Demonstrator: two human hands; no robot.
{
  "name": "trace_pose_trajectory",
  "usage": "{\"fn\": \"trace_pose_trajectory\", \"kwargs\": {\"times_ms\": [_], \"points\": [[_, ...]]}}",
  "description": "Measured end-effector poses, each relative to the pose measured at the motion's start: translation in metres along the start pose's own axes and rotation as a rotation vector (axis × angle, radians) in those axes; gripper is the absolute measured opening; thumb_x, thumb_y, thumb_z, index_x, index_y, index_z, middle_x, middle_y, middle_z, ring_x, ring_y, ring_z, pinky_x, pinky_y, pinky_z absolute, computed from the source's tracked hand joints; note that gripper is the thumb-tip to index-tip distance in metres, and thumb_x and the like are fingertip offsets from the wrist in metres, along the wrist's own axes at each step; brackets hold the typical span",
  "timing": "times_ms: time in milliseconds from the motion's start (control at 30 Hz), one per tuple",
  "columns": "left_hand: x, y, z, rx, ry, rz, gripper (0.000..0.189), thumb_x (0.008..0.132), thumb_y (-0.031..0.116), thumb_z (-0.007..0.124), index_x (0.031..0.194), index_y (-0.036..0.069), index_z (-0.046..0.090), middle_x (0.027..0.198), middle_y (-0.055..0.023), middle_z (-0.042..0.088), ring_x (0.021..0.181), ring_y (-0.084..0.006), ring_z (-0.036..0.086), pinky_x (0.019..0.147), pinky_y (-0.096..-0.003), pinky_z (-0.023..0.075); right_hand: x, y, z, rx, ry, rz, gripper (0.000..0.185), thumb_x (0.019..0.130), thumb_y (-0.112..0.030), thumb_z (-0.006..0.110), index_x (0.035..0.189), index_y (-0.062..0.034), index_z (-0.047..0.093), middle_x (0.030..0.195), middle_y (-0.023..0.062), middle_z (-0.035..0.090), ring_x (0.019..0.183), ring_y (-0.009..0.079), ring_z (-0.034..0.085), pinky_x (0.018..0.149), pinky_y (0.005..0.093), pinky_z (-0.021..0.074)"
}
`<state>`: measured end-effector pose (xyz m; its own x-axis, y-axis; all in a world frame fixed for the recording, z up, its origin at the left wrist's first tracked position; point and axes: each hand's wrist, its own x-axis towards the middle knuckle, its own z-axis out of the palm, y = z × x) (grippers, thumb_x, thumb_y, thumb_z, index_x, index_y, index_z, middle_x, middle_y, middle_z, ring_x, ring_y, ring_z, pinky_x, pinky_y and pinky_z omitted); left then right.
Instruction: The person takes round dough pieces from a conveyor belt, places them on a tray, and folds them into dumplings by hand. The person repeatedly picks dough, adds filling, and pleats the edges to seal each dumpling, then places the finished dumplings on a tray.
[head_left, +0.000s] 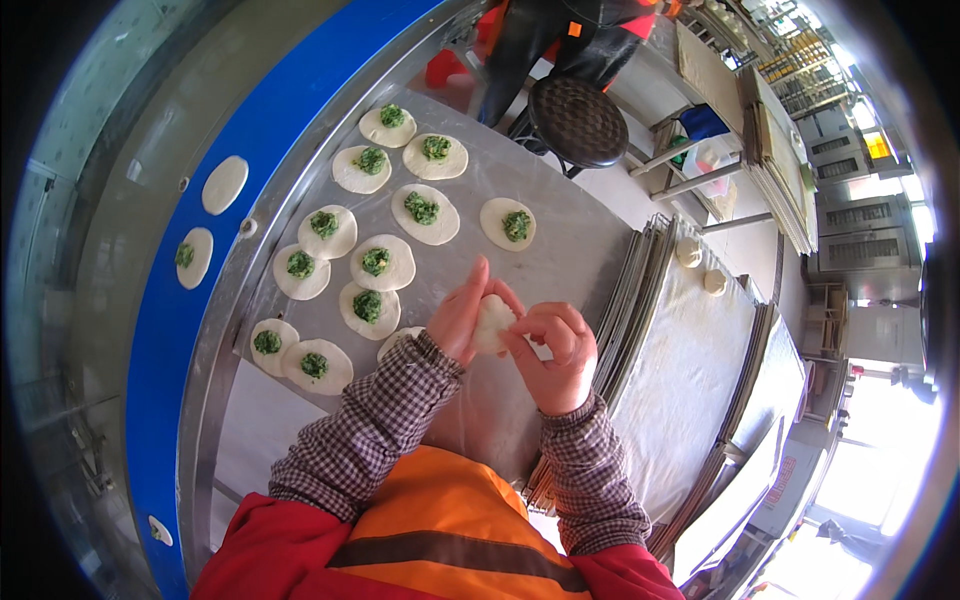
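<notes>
My left hand (459, 315) cradles a pale piece of dough (493, 324) above the steel table (562, 225). On the dough's right side, the thumb and fingers of my right hand (556, 352) pinch its edge. Whether this piece has filling inside cannot be seen. Flat round dough wrappers, each with a mound of chopped green filling (421, 208), lie on the table beyond and to the left of my hands. One filled wrapper (508, 225) sits apart from the others, just past my fingertips. My left sleeve partly covers another wrapper (397, 341).
A blue belt (161, 300) at the left carries more dough rounds (225, 185). To the right, two shaped dough pieces (715, 282) rest on a cloth-covered stack of trays (675, 390). A round stool (577, 121) and a person in dark trousers (517, 52) are beyond the table.
</notes>
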<state>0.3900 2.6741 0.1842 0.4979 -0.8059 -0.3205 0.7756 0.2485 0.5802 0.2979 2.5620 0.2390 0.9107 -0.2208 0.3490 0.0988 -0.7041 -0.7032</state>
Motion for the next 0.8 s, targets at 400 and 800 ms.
{"fn": "trace_pose_trajectory", "kwargs": {"times_ms": [400,800], "points": [[-0.010,-0.050,0.028,-0.040,-0.094,-0.015,0.066,0.093,0.060,0.024,0.095,0.005,0.059,0.076,-0.0081,0.060,0.079,-0.0260,0.062,0.074,-0.0383,0.0535,-0.072,0.010,-0.050,0.222,0.140,0.283,0.048,0.063,-0.001,0.077,0.107,-0.0039,0.058,0.094,0.0062,0.060,0.055,0.0091,0.050,0.052,0.0223,0.0441],[-0.049,-0.069,-0.070,-0.298,0.278,0.027,0.061,0.095,0.056,0.028,0.081,0.005,0.058,0.079,-0.0120,0.060,0.085,-0.0289,0.062,0.073,-0.0451,0.0555,0.033,0.215,0.074,-0.127,0.068,0.635,0.021,0.074,-0.019,0.066,0.090,-0.0063,0.067,0.080,0.0087,0.066,0.073,0.0246,0.063,0.069,0.0346,0.0501]]}}
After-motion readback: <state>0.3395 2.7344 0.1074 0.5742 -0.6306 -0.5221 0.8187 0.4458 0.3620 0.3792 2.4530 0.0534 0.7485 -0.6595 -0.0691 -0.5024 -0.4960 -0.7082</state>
